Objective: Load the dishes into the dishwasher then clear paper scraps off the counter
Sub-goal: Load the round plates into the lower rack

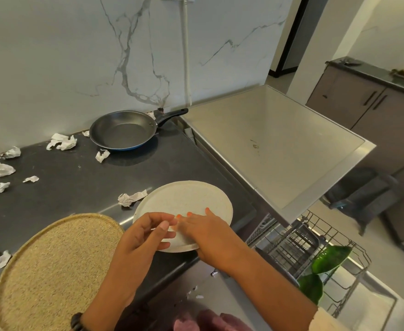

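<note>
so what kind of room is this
Most likely a home kitchen: a frying pan sits on a dark counter against a marble-look wall, and an open dishwasher's wire rack stands pulled out beside it, with green dishes already loaded.

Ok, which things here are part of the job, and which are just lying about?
Job: white plate, tan plate, pan, paper scraps, dishwasher rack, green dishes, left hand, right hand.
Lying about: cabinet, white cord.
</note>
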